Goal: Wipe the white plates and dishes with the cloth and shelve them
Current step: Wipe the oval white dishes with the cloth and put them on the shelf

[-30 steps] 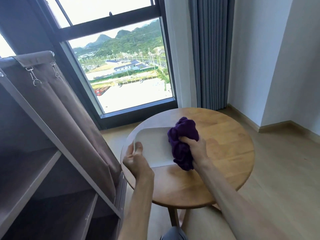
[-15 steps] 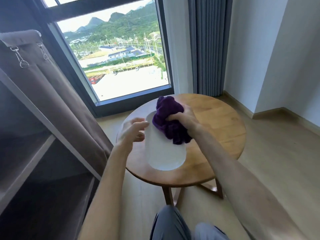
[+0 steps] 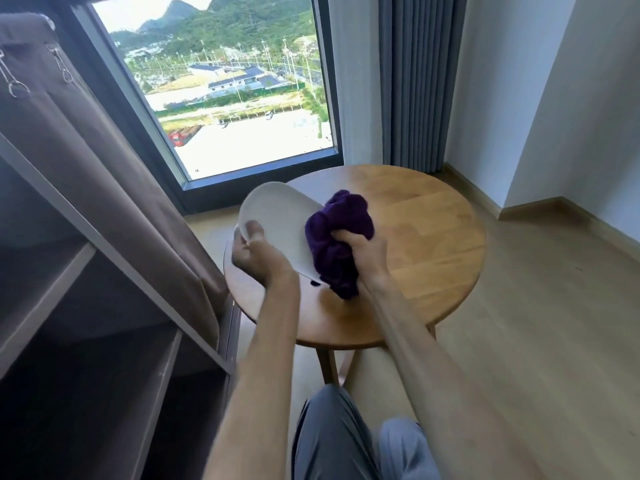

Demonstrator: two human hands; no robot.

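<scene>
A white oblong plate [image 3: 277,220] is lifted off the round wooden table [image 3: 426,244] and tilted, its far end over the table's left edge. My left hand [image 3: 258,254] grips its near left rim, thumb on the upper face. A bunched purple cloth [image 3: 337,244] is pressed against the plate's right side, and my right hand [image 3: 363,249] grips that cloth from the near side. The cloth hides the plate's right end.
A brown fabric shelf unit [image 3: 104,271] with open compartments stands at the left, its flap rolled up. Behind the table are a large window [image 3: 225,91] and grey curtains [image 3: 415,81]. Wooden floor lies to the right. My knees [image 3: 346,441] are at the bottom.
The plate was lying flat on the table a second ago. My left hand has lifted and turned it, and it is now tilted toward the left while the cloth moved to its right side.
</scene>
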